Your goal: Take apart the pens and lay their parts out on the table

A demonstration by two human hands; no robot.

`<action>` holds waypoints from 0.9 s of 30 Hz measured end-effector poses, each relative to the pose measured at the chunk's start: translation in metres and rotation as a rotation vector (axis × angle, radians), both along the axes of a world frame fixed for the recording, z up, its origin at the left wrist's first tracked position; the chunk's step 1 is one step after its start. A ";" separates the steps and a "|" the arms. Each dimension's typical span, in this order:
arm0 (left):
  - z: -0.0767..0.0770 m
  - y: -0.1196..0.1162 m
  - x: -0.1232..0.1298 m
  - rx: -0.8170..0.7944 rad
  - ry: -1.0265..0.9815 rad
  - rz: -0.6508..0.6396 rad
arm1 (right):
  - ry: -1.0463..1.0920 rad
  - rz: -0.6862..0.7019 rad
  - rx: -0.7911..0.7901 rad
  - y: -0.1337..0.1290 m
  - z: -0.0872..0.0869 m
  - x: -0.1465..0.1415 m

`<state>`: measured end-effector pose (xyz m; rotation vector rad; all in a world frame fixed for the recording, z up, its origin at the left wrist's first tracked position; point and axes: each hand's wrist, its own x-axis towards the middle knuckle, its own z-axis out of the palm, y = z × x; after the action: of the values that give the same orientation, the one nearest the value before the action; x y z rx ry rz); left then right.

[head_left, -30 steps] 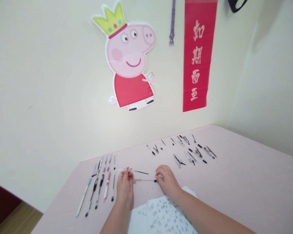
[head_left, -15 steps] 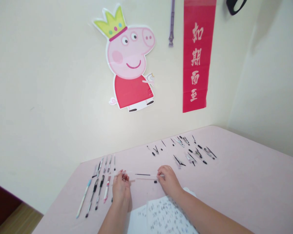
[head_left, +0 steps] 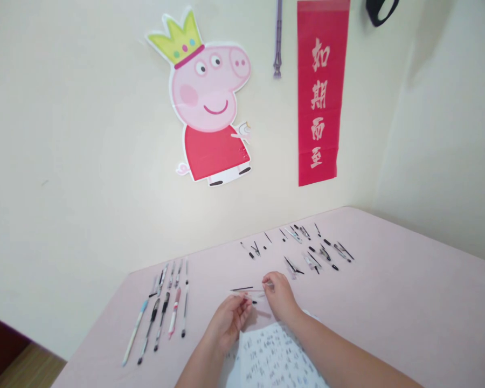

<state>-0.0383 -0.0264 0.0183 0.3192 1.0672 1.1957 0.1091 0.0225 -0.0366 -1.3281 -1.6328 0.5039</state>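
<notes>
My left hand [head_left: 231, 319] is at the table's middle, its fingers pinched round a slim clear piece that looks like a pen barrel. Close by on the right, my right hand [head_left: 281, 293] has thumb and fingertips closed on a small pale piece, too small to name. A dark thin refill [head_left: 242, 288] lies just beyond my left fingertips. Near those fingertips is a small black cap [head_left: 254, 302]. Under my forearms rests a paper with handwriting [head_left: 277, 355].
Whole pens [head_left: 172, 313] lie in two rows at the left of the pink table [head_left: 408, 302]. Loose pen parts [head_left: 293, 265] are spread in groups toward the back right. Behind stands a wall with a pig cutout [head_left: 216, 153] and a red banner [head_left: 319, 108].
My left hand has moved right, away from the pen rows and close to my right hand, uncovering a pen there. My right hand has barely moved. The view has shifted slightly.
</notes>
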 end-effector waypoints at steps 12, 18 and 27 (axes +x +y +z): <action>-0.012 0.005 -0.006 0.168 0.074 0.069 | -0.067 0.352 0.151 -0.020 0.028 -0.008; -0.023 0.009 -0.007 0.251 0.313 0.024 | -0.201 0.327 0.110 -0.020 0.023 -0.009; -0.016 0.002 -0.016 0.570 1.087 0.086 | -0.391 0.277 0.028 -0.024 0.040 -0.003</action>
<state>-0.0544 -0.0246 0.0020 1.4981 1.6306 1.4062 0.1060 -0.0016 0.0034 -1.2392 -2.1562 0.3968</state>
